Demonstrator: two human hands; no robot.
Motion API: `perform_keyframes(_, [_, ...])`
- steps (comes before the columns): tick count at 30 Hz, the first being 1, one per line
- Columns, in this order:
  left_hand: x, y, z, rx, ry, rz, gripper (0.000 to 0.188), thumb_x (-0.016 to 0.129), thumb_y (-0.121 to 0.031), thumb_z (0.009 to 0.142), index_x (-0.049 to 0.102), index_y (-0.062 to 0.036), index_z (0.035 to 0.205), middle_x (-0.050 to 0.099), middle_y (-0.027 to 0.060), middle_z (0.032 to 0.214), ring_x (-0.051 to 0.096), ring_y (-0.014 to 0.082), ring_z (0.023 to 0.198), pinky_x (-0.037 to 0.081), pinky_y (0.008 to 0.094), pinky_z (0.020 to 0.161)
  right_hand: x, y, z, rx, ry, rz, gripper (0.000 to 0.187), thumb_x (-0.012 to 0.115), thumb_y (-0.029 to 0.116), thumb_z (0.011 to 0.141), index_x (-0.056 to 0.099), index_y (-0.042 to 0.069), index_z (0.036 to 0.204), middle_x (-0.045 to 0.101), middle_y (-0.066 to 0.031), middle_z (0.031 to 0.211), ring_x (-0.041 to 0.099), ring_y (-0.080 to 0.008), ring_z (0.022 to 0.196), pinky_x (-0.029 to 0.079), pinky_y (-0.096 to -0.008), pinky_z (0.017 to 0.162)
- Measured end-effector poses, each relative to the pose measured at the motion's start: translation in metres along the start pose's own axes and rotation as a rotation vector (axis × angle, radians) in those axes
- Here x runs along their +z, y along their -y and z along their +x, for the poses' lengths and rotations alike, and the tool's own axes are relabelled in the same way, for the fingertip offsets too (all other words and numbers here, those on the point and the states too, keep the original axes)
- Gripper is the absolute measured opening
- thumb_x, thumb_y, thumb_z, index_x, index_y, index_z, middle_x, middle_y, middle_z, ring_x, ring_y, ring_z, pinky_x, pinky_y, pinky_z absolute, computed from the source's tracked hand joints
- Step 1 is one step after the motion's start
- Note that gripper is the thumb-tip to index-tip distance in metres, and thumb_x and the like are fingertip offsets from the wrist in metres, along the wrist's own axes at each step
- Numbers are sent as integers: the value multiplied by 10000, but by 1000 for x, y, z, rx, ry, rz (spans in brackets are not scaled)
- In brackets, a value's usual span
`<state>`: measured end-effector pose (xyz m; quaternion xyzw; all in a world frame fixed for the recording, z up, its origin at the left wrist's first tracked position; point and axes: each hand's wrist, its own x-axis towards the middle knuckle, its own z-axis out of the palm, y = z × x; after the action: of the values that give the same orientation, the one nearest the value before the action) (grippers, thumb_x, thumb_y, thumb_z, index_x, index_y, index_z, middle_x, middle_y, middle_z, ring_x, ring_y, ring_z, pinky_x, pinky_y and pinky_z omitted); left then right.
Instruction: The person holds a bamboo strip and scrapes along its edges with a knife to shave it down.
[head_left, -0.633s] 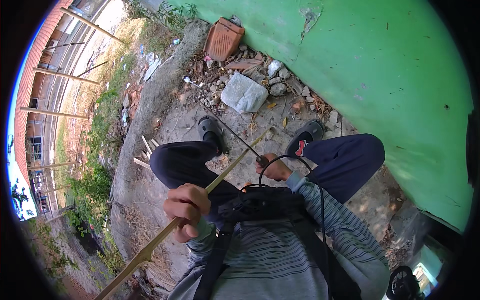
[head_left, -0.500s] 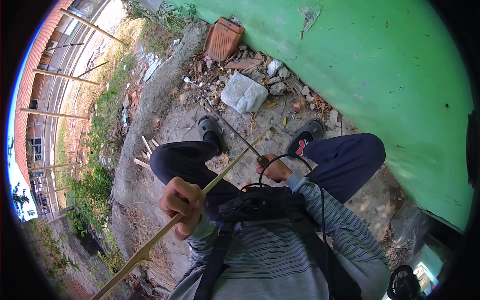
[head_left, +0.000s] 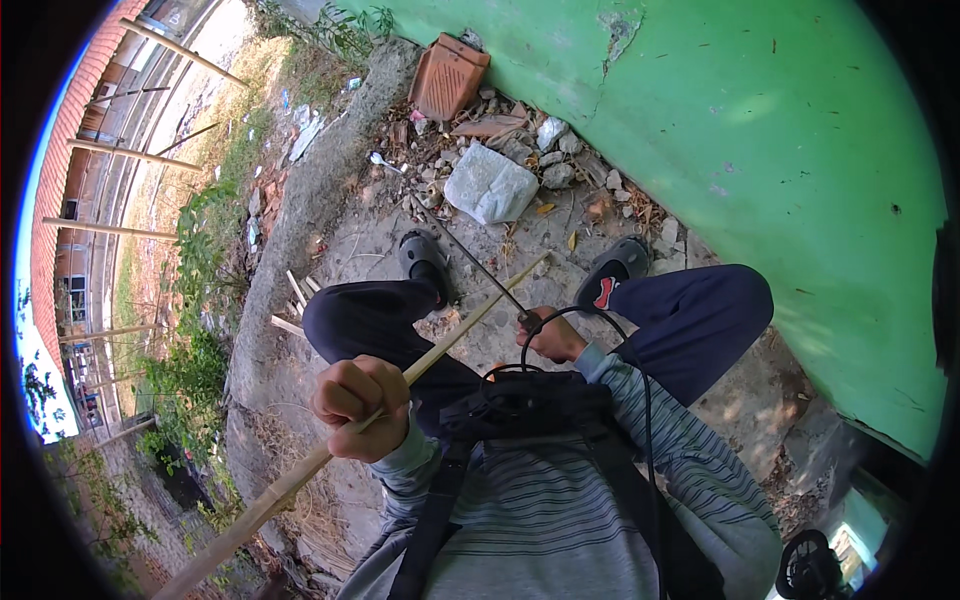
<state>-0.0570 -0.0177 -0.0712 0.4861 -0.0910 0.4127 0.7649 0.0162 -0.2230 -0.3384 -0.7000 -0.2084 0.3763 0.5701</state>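
Note:
A long bamboo strip (head_left: 452, 338) slants from the lower left toward the ground between my feet. My left hand (head_left: 362, 405) is closed around it about midway, the fingers curled into a fist. A thicker joint shows on the strip below this hand. My right hand (head_left: 553, 335), between my knees, is closed on the handle of a long knife (head_left: 468, 251). Its narrow dark blade, seen nearly edge-on, points forward and left. Blade and strip cross in the picture just ahead of the right hand; whether they touch I cannot tell.
Ahead lie a pale block (head_left: 490, 184), a terracotta roof tile (head_left: 449, 78) and rubble, along a green wall (head_left: 760, 130). A low concrete ledge (head_left: 300, 190) runs on the left, with cut wood pieces (head_left: 288, 327) nearby. A black cable (head_left: 645, 420) loops over my right arm.
My left hand has rolled the bamboo strip, so a broader, paler side of it shows. That hand has shifted slightly left. The right hand and the knife have hardly moved.

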Motion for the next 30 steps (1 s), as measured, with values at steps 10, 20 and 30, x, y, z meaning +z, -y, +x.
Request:
perform_keyframes(10, [5, 3, -6, 130, 92, 139, 570, 491, -407, 1037, 371, -89, 580, 386, 2, 498, 363, 73, 315, 392, 226, 296, 7, 8, 4, 11, 20, 80, 225, 707, 150, 780, 521, 26, 750, 512, -73, 652, 451, -169, 610, 398, -384, 591])
perform_keyframes(20, [18, 11, -14, 230, 16, 169, 581, 425, -356, 1068, 369, -85, 557, 378, 11, 469, 340, 72, 308, 362, 224, 277, 16, 15, 3, -56, -25, 103, 225, 684, 100, 779, 475, 47, 715, 472, -33, 624, 416, -132, 610, 385, -352, 597])
perform_keyframes(30, [26, 15, -11, 245, 17, 151, 587, 418, -345, 1075, 362, -85, 550, 382, 20, 468, 317, 66, 315, 323, 212, 265, 16, 5, 2, -55, -63, 52, 257, 758, 161, 768, 544, 18, 763, 599, -61, 688, 549, -158, 657, 467, -361, 643])
